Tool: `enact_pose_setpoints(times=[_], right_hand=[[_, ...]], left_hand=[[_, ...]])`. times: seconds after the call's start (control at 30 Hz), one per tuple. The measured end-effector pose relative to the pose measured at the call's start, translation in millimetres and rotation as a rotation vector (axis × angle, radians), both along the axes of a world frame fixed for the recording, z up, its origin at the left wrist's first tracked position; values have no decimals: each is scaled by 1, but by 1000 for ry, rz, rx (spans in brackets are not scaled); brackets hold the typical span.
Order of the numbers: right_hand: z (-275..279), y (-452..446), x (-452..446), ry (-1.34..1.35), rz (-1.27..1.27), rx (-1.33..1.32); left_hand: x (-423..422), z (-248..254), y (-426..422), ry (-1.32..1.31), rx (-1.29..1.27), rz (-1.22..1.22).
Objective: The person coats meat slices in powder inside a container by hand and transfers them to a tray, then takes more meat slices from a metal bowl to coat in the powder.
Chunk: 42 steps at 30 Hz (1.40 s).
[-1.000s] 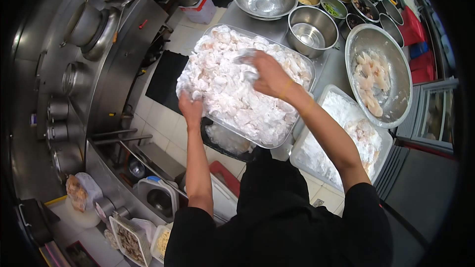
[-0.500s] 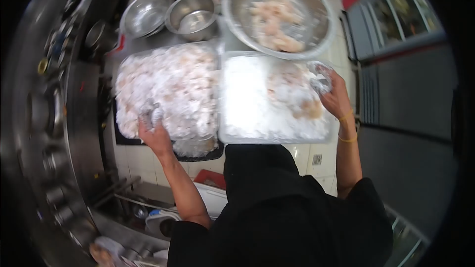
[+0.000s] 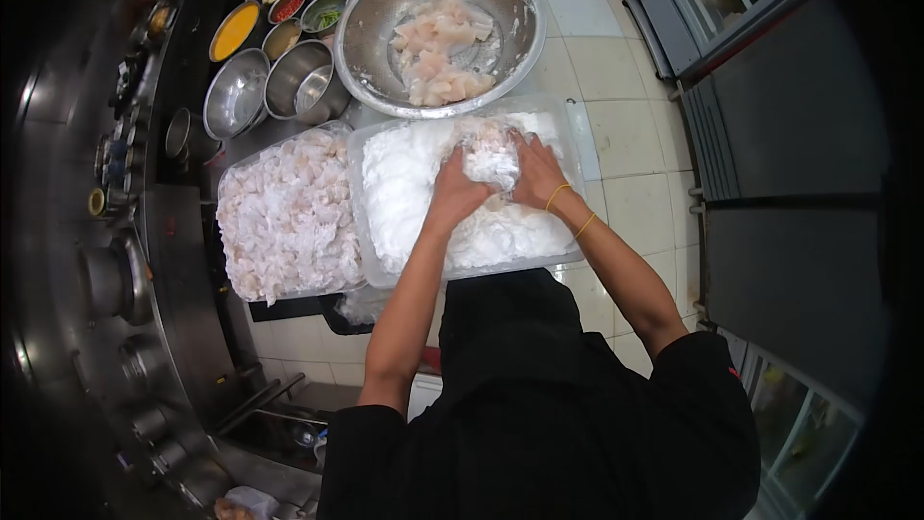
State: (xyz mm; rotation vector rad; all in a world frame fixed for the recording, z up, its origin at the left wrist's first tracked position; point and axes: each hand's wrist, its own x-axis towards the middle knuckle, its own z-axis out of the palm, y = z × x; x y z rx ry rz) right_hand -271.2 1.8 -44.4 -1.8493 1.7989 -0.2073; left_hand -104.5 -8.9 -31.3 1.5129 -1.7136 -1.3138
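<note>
My left hand (image 3: 455, 195) and my right hand (image 3: 539, 175) are both in a clear plastic tub (image 3: 383, 279) of white flour (image 3: 399, 173). Between them they cup a heap of floured raw meat pieces (image 3: 491, 156), near the tub's far side. The right hand's fingers are somewhat spread along the heap; the fingertips of both hands are partly hidden in flour. Left of this tub, a second tub is piled with coated pale pieces (image 3: 289, 212). Beyond, a large metal bowl (image 3: 523, 19) holds uncoated pinkish-white pieces (image 3: 443, 43); whether they are fish or chicken I cannot tell.
Two metal bowls, one shallow (image 3: 237, 91) and one deeper (image 3: 306, 82), stand at the far left. Near them are a container of yellow liquid (image 3: 235, 32) and several small bowls of chopped ingredients. A steel counter with pans lines the left; a dark fridge (image 3: 789, 154) stands right.
My left hand has left the coated-pieces tub and moved right into the flour tub. My right hand has moved inward from its right edge. The view has shifted, and both hands now surround the floured pieces.
</note>
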Motion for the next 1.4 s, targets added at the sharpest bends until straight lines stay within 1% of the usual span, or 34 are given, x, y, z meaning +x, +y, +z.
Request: enact_pose_setpoints(times=[0.03,0.07,0.17,0.2,0.23,0.3,0.33,0.37,0.43,0.47,0.5,0.57,0.6,0.63,0.67,0.77,0.8,0.9,0.93,0.97,1.03,1.07,1.17,1.2,1.3,1.33,1.4], right_hand=[[-10,-1,0,-92,-37,-42],[-22,-2,2,-195,-20,-152],[-2,1,23,-492,-75,-55],[-7,4,34,-535,-95,-136],[6,4,44,-486,-89,-74],[30,0,57,-388,-69,44],[23,0,63,-353,-19,-41],[12,-2,67,-306,-26,-91],[13,-6,65,-206,-34,-195],[14,-5,54,-239,-16,-117],[26,-3,43,-203,-35,-90],[29,-5,18,-191,-7,-163],[26,-6,10,-191,-32,-181],[24,-8,4,-194,-60,-199],[24,-12,-2,-174,-31,-110],[25,-11,-1,-57,38,-76],[28,-12,1,-64,50,-47],[42,-15,14,-48,119,9],[46,-16,20,-15,159,5],[48,-17,26,18,197,1],[53,-14,43,82,308,7],[54,-13,49,112,361,12],[26,-18,61,148,404,20],[21,-16,61,128,365,-40],[6,-25,58,73,318,-53],[-1,-30,57,24,300,-56],[-9,-39,52,-70,270,-63]], left_hand=[[3,-6,-3,171,10,43],[6,-13,-7,302,90,84],[26,9,-4,398,194,231],[37,11,-3,432,203,265],[51,8,-2,491,187,279],[74,13,1,500,176,374],[80,17,3,473,145,395],[85,22,4,448,115,418],[92,28,4,375,46,465],[95,29,4,326,12,493],[97,28,8,278,-16,523],[103,17,11,312,-98,538],[105,14,12,329,-141,542],[105,17,14,292,-174,521],[105,21,15,254,-207,497],[103,25,16,125,-321,393],[101,24,14,79,-363,351],[87,20,6,54,-259,226],[81,19,3,-18,-348,156],[78,19,3,-64,-296,129],[68,36,2,-154,-192,66],[68,41,2,-193,-199,47],[71,63,5,-318,-270,66],[77,61,2,-362,-237,65],[73,50,5,-663,-114,-7],[70,38,3,-640,-63,-36],[60,21,2,-766,-119,24]])
